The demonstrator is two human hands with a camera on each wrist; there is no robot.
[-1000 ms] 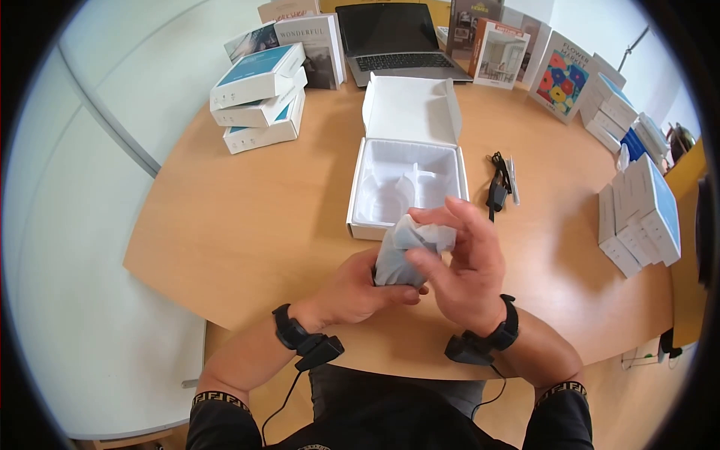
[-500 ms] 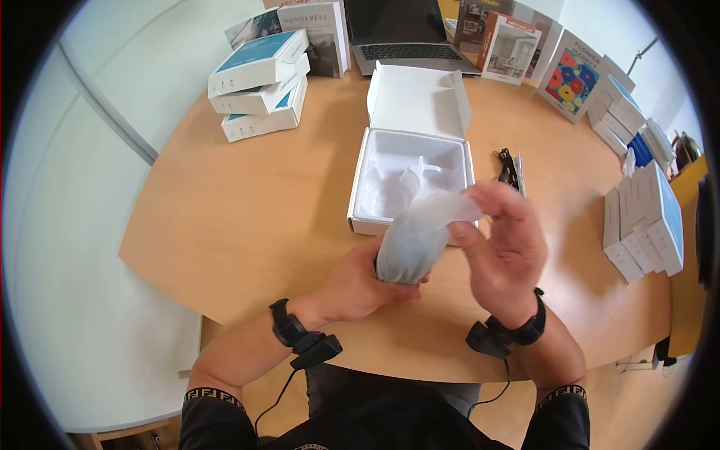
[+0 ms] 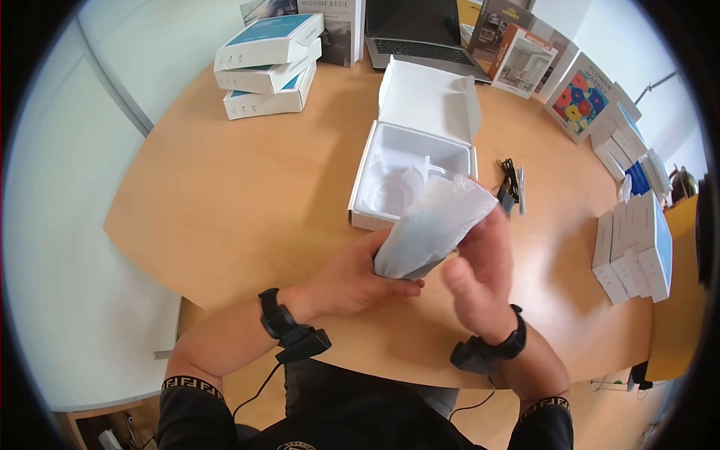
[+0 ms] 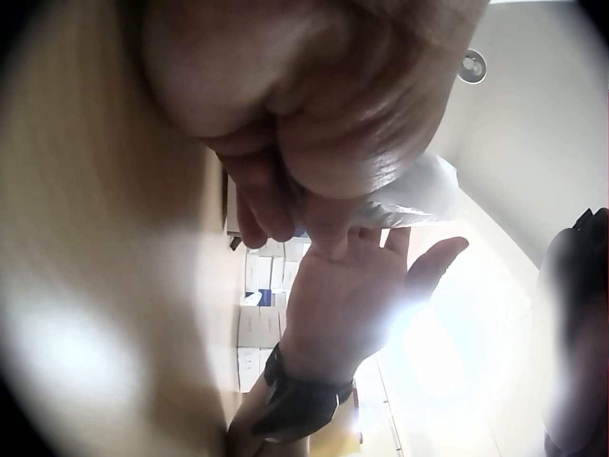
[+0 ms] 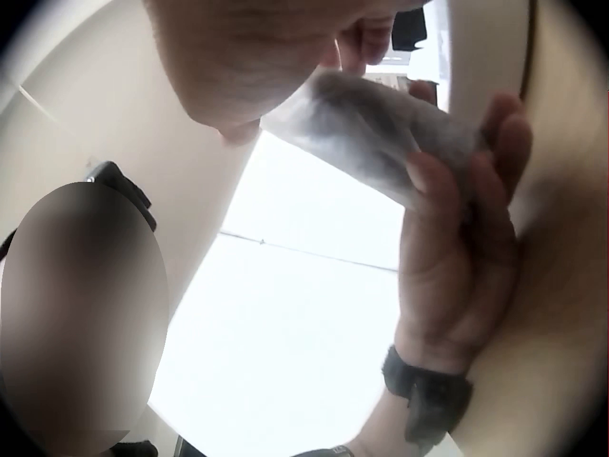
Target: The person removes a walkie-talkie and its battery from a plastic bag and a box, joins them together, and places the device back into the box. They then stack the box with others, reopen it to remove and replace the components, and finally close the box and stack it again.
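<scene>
In the head view my left hand (image 3: 341, 274) grips the lower end of a thin whitish wrapping bag (image 3: 431, 225), with something darker inside that I cannot tell. The bag tilts up to the right, its loose end standing away from the left hand. My right hand (image 3: 484, 274) is at that upper end, its fingers behind the bag and its thumb apart from it. The left wrist view shows the right hand (image 4: 333, 290) with fingers extended. In the right wrist view the left fingers and thumb wrap the bag (image 5: 366, 129). Behind it stands an open white box (image 3: 367, 220) with a moulded insert.
Right of the box lie a black cable (image 3: 508, 180) and a thin white item (image 3: 521, 191). White-and-blue boxes are stacked at the left (image 3: 270, 79) and right (image 3: 630, 247). A laptop (image 3: 420, 51) and standing books (image 3: 577, 97) line the back of the table (image 3: 217, 187).
The right hand pulled the bag's crumpled upper end out to the right; the bag now stands longer and straighter. The right thumb has come off it. The left hand keeps its hold.
</scene>
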